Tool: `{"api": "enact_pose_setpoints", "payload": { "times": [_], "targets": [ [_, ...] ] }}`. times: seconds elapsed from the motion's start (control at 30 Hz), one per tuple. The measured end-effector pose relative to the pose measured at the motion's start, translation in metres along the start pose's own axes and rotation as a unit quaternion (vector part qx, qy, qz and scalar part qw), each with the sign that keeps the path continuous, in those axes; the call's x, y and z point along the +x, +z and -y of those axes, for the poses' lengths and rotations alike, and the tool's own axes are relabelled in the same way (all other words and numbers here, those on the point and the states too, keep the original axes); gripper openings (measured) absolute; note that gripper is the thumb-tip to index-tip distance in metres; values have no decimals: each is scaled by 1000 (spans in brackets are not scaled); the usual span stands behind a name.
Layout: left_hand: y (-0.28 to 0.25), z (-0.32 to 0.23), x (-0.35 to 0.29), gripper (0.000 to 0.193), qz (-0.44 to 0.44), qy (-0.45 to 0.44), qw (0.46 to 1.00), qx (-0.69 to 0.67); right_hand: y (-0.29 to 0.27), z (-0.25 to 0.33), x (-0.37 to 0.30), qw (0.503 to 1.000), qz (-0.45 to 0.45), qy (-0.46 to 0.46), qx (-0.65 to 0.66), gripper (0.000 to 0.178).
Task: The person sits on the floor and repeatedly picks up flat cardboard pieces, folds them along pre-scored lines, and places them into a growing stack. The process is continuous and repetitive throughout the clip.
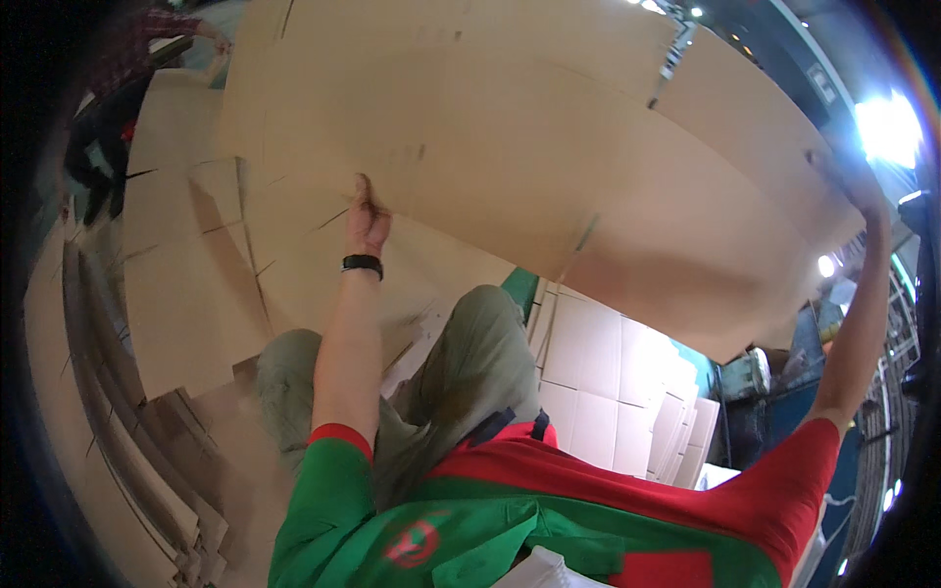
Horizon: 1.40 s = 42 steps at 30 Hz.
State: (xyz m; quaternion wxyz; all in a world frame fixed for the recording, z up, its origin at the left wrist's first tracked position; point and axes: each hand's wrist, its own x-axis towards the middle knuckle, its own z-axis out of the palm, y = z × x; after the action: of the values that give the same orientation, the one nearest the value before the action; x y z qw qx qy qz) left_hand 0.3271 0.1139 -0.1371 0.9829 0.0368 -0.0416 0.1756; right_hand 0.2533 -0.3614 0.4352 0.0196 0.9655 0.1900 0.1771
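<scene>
A large flat cardboard sheet is lifted in front of me, tilted, with slots cut into it. My left hand, a black band on its wrist, is closed on the sheet's near edge, thumb lying over the face. Far to the right, my right hand grips the sheet's right end; it is somewhat blurred and its fingers are partly behind the board. Below and left of the raised sheet lie more flat cardboard sheets.
Stacked cardboard edges curve along the left. Another pile of cardboard stands beyond my knees, near a bucket-like container. A person in dark trousers is at the far left. Machinery and a bright lamp are at the upper right.
</scene>
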Motion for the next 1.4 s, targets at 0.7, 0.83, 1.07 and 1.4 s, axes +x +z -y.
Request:
{"api": "enact_pose_setpoints", "payload": {
  "times": [0.7, 0.83, 1.07, 1.4],
  "targets": [
    [19, -4, -25, 36, 31, 4, 998, 50, 106, -1, 9, 990, 51, -56, 121, 60],
    [23, 0, -34, 39, 21, 4, 996, 90, 158, 26, 6, 983, -88, -151, 56, 52],
    [29, 27, -32, 41, 18, -39, 986, 163, 175, -13, -35, 991, -77, 46, 99, 37],
    [35, 89, -55, 72, 42, -217, 844, 488, 239, -242, -270, 954, -102, 275, -67, 46]
  ]
}}
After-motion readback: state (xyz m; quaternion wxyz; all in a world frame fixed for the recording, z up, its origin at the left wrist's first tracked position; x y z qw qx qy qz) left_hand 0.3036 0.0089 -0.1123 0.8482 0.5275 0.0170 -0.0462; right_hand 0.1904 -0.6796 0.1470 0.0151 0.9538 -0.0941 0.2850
